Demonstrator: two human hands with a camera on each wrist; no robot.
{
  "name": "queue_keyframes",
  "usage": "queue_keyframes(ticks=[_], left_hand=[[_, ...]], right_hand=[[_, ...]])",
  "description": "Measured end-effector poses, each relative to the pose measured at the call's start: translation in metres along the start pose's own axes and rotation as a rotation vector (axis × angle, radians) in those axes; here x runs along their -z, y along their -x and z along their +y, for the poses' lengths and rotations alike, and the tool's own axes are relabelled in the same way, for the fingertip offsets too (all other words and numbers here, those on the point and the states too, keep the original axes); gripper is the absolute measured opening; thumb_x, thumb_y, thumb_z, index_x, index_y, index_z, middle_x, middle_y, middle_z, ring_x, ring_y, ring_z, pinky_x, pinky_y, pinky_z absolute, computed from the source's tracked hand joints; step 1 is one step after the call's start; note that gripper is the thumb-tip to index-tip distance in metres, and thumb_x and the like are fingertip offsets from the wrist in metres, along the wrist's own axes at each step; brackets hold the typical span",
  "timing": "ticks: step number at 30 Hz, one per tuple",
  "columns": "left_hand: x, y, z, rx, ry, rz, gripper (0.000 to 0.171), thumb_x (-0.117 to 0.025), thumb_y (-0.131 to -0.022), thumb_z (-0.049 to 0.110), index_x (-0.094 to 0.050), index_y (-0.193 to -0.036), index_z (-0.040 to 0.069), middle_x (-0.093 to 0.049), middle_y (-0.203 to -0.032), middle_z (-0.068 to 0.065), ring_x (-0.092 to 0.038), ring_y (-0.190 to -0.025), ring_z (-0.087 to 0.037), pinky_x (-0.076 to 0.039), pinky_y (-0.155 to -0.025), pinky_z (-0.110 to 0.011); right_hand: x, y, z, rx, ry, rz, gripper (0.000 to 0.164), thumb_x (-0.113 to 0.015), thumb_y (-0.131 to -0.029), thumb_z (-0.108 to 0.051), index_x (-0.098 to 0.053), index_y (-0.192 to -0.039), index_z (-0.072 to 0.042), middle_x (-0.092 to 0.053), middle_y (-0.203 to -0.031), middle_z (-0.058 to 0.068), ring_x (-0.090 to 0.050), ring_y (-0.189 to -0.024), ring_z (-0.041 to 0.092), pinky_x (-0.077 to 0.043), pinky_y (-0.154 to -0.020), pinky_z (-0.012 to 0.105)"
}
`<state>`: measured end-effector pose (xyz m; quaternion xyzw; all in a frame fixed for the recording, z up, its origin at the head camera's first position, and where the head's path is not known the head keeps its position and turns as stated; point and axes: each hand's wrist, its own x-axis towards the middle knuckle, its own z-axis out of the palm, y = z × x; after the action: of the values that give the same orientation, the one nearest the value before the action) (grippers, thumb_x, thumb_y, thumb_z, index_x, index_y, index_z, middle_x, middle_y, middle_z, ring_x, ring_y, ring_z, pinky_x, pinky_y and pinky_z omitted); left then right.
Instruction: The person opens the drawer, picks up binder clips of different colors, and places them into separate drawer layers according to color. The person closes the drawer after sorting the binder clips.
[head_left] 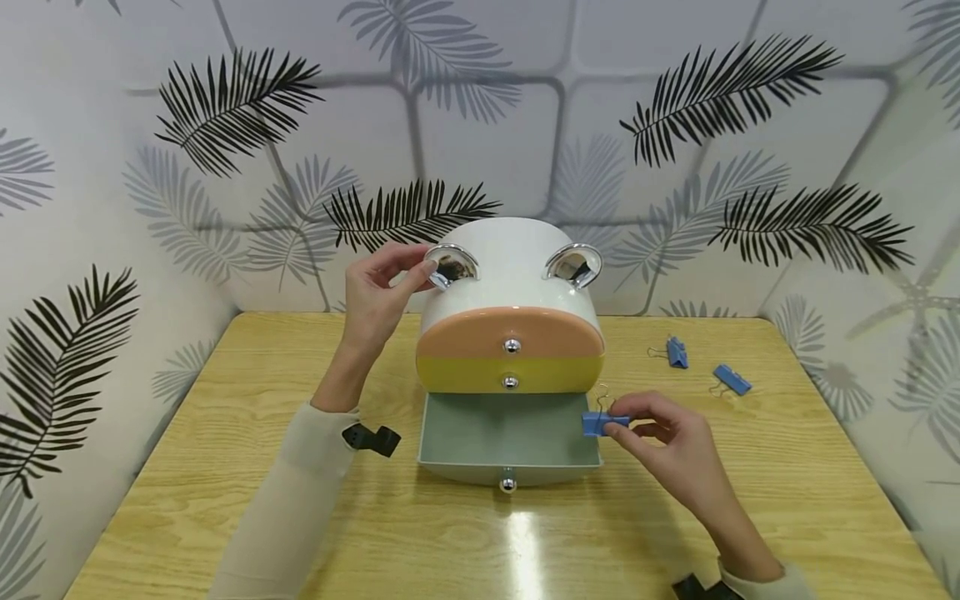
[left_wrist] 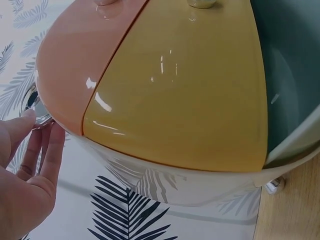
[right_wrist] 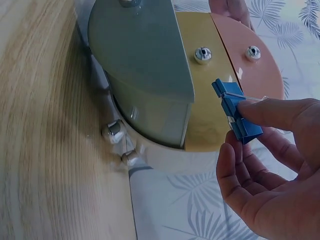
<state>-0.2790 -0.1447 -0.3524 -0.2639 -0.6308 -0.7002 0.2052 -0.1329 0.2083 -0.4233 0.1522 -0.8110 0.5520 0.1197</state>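
Note:
A white drawer box (head_left: 510,250) with two shiny ear-like rings stands on the table. Its orange drawer (head_left: 480,329) and yellow drawer (head_left: 465,375) are closed; the grey-green bottom drawer (head_left: 510,433) is pulled out and bare inside. My left hand (head_left: 378,292) pinches the left chrome ring (head_left: 455,265) between thumb and fingers. In my right hand (head_left: 671,442), a blue binder clip (right_wrist: 235,110) is pinched between thumb and fingers. The clip, its wire handle up, overlaps the right edge of the open drawer in the head view.
Two more blue binder clips lie on the wooden table (head_left: 750,483) to the right of the box, one clip (head_left: 677,352) farther back and the other clip (head_left: 732,379) nearer the right side. Leaf-patterned walls (head_left: 487,150) close off the back and sides.

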Motion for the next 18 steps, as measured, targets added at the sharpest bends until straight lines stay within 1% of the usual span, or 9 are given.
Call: queue_keyframes(ticks=[4, 8, 12, 18], left_hand=[[0.0, -0.001, 0.001, 0.007, 0.008, -0.008, 0.019, -0.072, -0.091, -0.009, -0.071, -0.11, -0.013, -0.07, -0.101, -0.01, -0.072, -0.089, -0.021, -0.065, -0.077, -0.037], [-0.001, -0.003, 0.002, 0.005, 0.017, -0.02, 0.019, -0.071, -0.091, -0.01, -0.071, -0.109, -0.013, -0.07, -0.103, -0.012, -0.071, -0.091, -0.02, -0.065, -0.077, -0.039], [0.0, -0.005, 0.003, 0.006, 0.004, -0.021, 0.019, -0.072, -0.091, -0.01, -0.072, -0.109, -0.012, -0.072, -0.104, -0.012, -0.072, -0.092, -0.019, -0.065, -0.078, -0.038], [0.001, -0.007, 0.006, 0.031, -0.006, -0.019, 0.019, -0.073, -0.092, -0.007, -0.072, -0.11, -0.011, -0.073, -0.103, -0.008, -0.073, -0.092, -0.019, -0.064, -0.079, -0.036]], right_hand=[[-0.007, 0.001, -0.003, 0.018, -0.022, -0.009, 0.017, -0.077, -0.088, 0.007, -0.074, -0.101, -0.005, -0.072, -0.102, 0.01, -0.07, -0.089, 0.013, -0.064, -0.073, 0.027], [-0.015, 0.001, -0.003, 0.026, -0.024, -0.018, 0.019, -0.078, -0.087, 0.006, -0.074, -0.1, -0.007, -0.072, -0.102, 0.008, -0.069, -0.088, 0.013, -0.063, -0.072, 0.027], [-0.027, -0.001, -0.004, 0.035, -0.018, -0.036, 0.019, -0.08, -0.086, 0.004, -0.075, -0.099, -0.009, -0.073, -0.1, 0.005, -0.07, -0.086, 0.013, -0.063, -0.072, 0.026], [-0.044, -0.007, -0.003, 0.062, 0.011, -0.066, 0.016, -0.083, -0.085, -0.001, -0.075, -0.096, -0.009, -0.074, -0.097, 0.003, -0.073, -0.082, 0.015, -0.063, -0.072, 0.025]])
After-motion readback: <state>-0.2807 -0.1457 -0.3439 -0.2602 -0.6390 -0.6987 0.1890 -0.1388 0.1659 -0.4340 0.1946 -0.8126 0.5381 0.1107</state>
